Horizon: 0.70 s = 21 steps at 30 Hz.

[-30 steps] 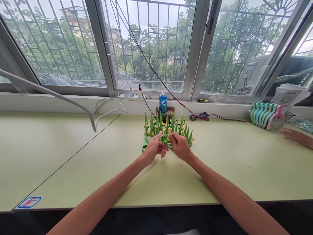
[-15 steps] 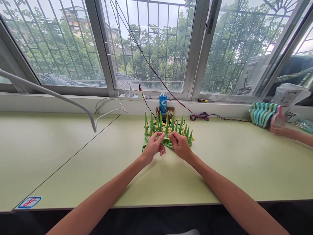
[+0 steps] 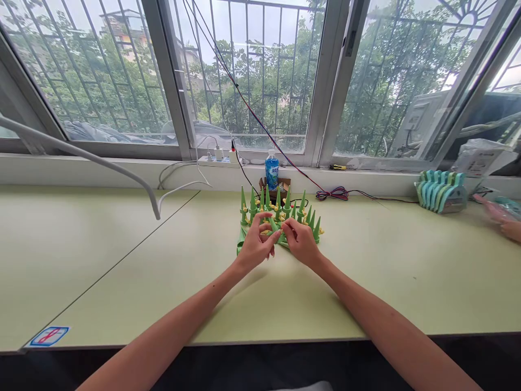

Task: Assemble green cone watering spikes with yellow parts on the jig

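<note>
As the right hand (image 3: 300, 239) pinches it, the green spike (image 3: 274, 224) tilts right between that and the spread left hand (image 3: 255, 242), well inside the near edge of the table (image 3: 277, 315)!

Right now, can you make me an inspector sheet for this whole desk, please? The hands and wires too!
Surface: pale green table, with a sticker at its near left corner.
Things being handled: green spikes with yellow parts, many standing point-up; one held spike between the hands.
Clutter: blue bottle and brown box behind the spikes; pastel stack at the right.
Grips: right grip pinches at the held spike's side; left grip curls beside it, contact unclear.
Cables: coiled dark cable on the table; power strip on the ledge.
Surroundings: barred windows, trees outside; another person's hand at the right edge.
</note>
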Available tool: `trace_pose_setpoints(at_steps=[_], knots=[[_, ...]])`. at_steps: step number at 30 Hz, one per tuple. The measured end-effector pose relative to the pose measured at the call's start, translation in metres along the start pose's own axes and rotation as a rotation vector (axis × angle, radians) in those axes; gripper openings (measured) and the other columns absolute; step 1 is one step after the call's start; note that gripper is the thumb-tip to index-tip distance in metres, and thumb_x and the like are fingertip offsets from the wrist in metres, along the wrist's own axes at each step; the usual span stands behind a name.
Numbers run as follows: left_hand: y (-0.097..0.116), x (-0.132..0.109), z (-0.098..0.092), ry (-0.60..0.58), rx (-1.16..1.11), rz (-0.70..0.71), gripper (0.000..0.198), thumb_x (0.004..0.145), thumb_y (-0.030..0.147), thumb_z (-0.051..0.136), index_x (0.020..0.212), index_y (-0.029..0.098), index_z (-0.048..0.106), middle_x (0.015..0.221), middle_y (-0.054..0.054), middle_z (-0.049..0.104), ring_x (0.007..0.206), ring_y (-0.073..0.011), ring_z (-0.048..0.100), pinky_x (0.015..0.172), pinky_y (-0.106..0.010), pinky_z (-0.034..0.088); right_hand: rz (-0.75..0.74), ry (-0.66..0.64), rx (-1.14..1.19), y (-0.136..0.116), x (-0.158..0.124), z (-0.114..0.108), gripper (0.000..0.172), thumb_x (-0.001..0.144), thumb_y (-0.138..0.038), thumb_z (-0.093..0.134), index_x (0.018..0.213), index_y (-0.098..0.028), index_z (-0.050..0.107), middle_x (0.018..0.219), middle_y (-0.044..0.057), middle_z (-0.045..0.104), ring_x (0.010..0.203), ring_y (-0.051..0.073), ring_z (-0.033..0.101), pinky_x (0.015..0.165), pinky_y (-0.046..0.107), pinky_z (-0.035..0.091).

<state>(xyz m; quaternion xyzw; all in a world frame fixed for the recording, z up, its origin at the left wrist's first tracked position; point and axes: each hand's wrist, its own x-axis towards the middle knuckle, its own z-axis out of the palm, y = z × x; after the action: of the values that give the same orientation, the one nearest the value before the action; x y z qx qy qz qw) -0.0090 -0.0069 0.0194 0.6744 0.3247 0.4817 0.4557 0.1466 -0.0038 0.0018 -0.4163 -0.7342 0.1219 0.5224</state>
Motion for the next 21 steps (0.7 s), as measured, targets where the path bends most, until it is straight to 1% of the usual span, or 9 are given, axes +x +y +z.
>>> trace_pose_setpoints(at_steps=[5,11,18,21], knots=[[-0.0012,-0.0015,0.0005,0.032,0.089,0.045,0.062,0.079,0.037,0.065,0.131,0.03,0.032,0.085,0.003,0.051,0.04,-0.0028,0.052,0.039,-0.016,0.046,0.008,-0.002,-0.01,-0.0003,-0.0001,0.0009,0.03,0.095,-0.039,0.04,0.073,-0.02,0.046,0.058,-0.004,0.042,0.049,0.009,0.033,0.049,0.023,0.028],[-0.0025,-0.0011,-0.0001,0.047,0.125,0.059,0.076,0.078,0.033,0.067,0.141,0.033,0.024,0.087,0.001,0.052,0.041,-0.0025,0.052,0.04,-0.018,0.049,0.009,-0.001,-0.02,0.0005,0.0006,0.0011,0.031,0.095,-0.04,0.039,0.073,-0.019,0.047,0.058,-0.004,0.043,0.049,0.009,0.033,0.05,0.023,0.029],[-0.0014,-0.0022,0.0004,0.07,0.125,0.066,0.08,0.078,0.037,0.067,0.144,0.034,0.021,0.089,-0.001,0.054,0.04,-0.0019,0.048,0.039,-0.019,0.049,0.006,-0.006,-0.015,-0.0006,0.0003,0.0008,0.03,0.095,-0.039,0.039,0.073,-0.02,0.047,0.058,-0.004,0.044,0.049,0.01,0.034,0.049,0.023,0.029],[-0.0034,-0.0015,-0.0002,0.076,0.144,0.059,0.078,0.077,0.038,0.067,0.142,0.031,0.023,0.094,-0.003,0.057,0.04,-0.0029,0.05,0.039,-0.02,0.048,0.01,-0.01,-0.016,-0.0004,0.0001,0.0008,0.03,0.095,-0.039,0.039,0.073,-0.019,0.048,0.058,-0.004,0.046,0.049,0.01,0.034,0.05,0.023,0.03]])
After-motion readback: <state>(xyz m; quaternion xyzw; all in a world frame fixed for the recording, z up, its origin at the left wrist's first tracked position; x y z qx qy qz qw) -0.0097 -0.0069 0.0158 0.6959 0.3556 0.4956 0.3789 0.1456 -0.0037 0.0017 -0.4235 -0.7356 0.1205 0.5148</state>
